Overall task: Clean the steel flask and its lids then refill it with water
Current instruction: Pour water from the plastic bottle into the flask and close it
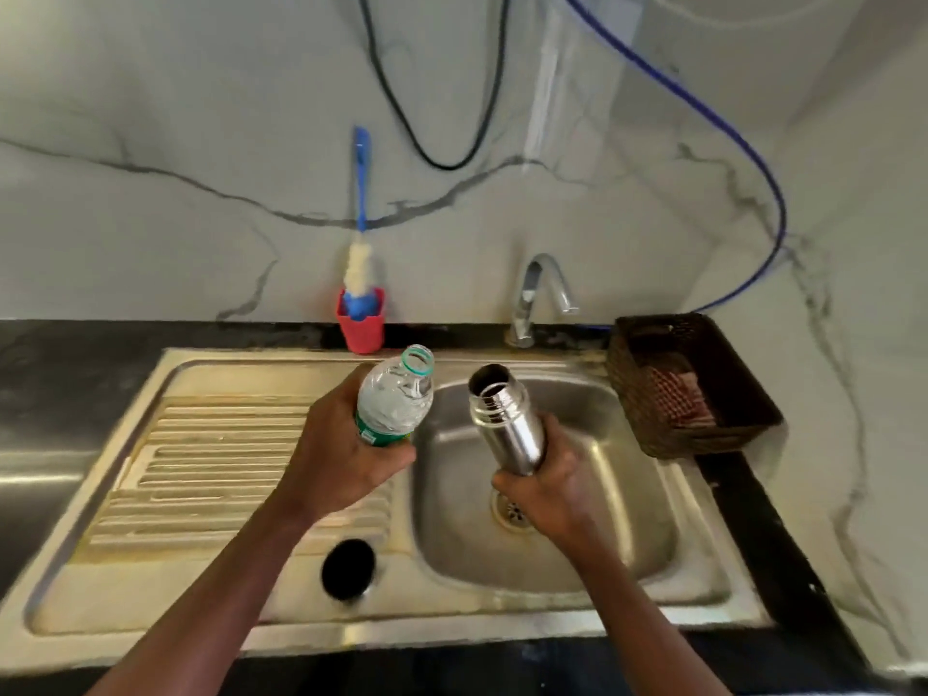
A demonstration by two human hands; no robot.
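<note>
Both hands up over the sink (pixel 211 610), each gripping sth. Left hand (pixel 335 457) is wrapped tight round the lower half of a clear plastic water bottle (pixel 396 399) w/ a green label band; cap is off, mouth open w/ a green ring on the neck, and the bottle tilts up and to the right, towards the other hand. Right hand (pixel 545 489) is clamped round the base of the steel flask (pixel 507 419); no lid on it, threaded mouth open and dark inside, body leaning up and slightly left so its mouth sits near the bottle's mouth but apart, not touching. Flask hangs above the basin, and the drain (pixel 512 509) shows just left of the right wrist, partly hidden by the hand. Below the left forearm, on the ribbed drainboard side, lies a round black item (pixel 348 569), blurred; could be a lid, can't tell. Beyond the left hand, at the back edge of the sink, a red cup (pixel 361 324) holds a blue-handled bottle brush (pixel 360 218) standing upright against the marble wall. Beyond the right hand is the chrome tap (pixel 540 293), spout curving right, no water visible. Right of the right hand, on the dark counter beside the basin, sits a brown woven basket (pixel 648 419) w/ sth reddish inside, unclear what.
</note>
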